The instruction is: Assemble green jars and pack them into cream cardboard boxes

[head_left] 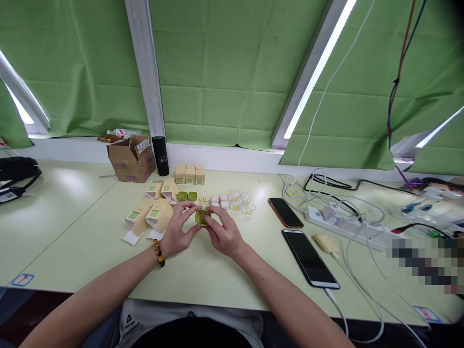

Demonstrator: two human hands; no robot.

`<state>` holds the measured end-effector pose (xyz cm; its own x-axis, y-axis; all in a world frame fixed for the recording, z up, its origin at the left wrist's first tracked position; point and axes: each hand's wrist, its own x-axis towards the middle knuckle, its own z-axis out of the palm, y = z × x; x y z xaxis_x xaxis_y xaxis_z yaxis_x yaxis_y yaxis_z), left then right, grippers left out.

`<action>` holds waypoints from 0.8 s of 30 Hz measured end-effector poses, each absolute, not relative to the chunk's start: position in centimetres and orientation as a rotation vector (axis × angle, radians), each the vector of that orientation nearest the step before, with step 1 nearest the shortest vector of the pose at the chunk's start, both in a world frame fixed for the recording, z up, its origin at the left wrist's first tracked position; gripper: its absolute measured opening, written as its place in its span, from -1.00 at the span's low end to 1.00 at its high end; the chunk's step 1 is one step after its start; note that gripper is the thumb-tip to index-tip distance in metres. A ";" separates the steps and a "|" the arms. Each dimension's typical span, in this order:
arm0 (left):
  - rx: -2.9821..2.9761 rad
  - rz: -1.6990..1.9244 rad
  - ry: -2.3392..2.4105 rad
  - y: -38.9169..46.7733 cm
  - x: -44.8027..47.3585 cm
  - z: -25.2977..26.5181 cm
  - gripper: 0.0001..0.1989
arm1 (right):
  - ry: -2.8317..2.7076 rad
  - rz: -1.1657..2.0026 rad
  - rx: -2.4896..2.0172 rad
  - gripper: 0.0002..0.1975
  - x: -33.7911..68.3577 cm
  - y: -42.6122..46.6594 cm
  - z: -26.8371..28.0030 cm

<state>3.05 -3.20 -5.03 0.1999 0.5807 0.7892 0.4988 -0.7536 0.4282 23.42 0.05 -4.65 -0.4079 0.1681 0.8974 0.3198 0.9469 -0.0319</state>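
Green and small, the case [202, 216] sits pinched between the left hand [177, 232] and right hand [225, 235], just above the pale table [72, 227]. Beige cartons [152, 215] lie just left; two phones [310, 257] rest well off right.
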 end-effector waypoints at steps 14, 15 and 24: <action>2.355 1.609 1.101 -3.2 2.9 -5.1 -0.47 | -1.971 -0.120 -0.369 -0.57 23.2 0.1 -5.1; 2.351 1.604 1.100 -3.2 2.9 -5.1 -0.47 | -1.964 -0.114 -0.365 -0.57 23.2 0.1 -5.1; 2.340 1.626 1.083 -3.2 3.0 -5.1 -0.48 | -1.961 -0.118 -0.355 -0.58 23.2 0.1 -5.3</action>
<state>2.97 -3.23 -5.07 0.1805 0.5937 0.7842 0.4947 -0.7439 0.4493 23.20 0.05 -5.26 -0.3678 0.1930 0.9096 0.3008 0.9503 -0.0800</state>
